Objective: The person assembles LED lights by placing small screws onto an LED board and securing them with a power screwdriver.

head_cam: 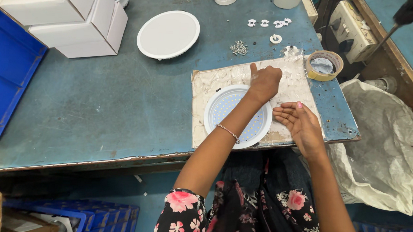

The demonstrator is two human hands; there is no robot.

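The left hand (264,82) is curled closed, thumb pressed on the board (217,79) beyond the LED lamp (225,107). The right hand (299,122) lies open, palm up, empty, beside the lamp. Paste is best spread thin and evenly.

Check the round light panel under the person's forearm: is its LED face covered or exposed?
Exposed. The round light panel lies face up on the board, rows of LED dots showing, no diffuser on it.

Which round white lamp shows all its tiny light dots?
The round white lamp on the paste-smeared board, under the person's left arm. Its face is open, showing rows of dots. The other round white lamp, farther back, has a plain white cover.
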